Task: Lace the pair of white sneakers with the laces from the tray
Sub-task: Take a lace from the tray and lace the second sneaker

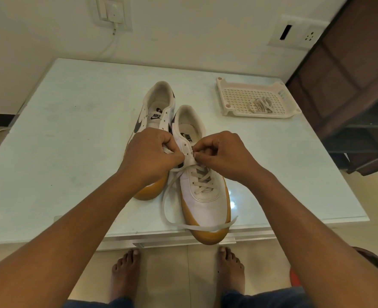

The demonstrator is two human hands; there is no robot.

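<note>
Two white sneakers with tan soles stand side by side on the table, toes toward me. The right sneaker [202, 197] is laced through its lower eyelets; a loose end of its white lace [202, 227] loops left and lies across the toe. My left hand [149, 155] grips the left eyelet flap and a strand of lace. My right hand [224, 153] pinches the lace tip at an upper eyelet. The left sneaker [159, 107] has no lace and is partly hidden by my left hand. A second bundled lace [261, 105] lies in the white tray [234, 92].
The pale glass-topped table [72, 141] has its front edge just under the right sneaker's toe. A dark wooden shelf unit [357, 96] stands at the right. The wall behind carries a switch plate and a socket. My bare feet are on the tiled floor below.
</note>
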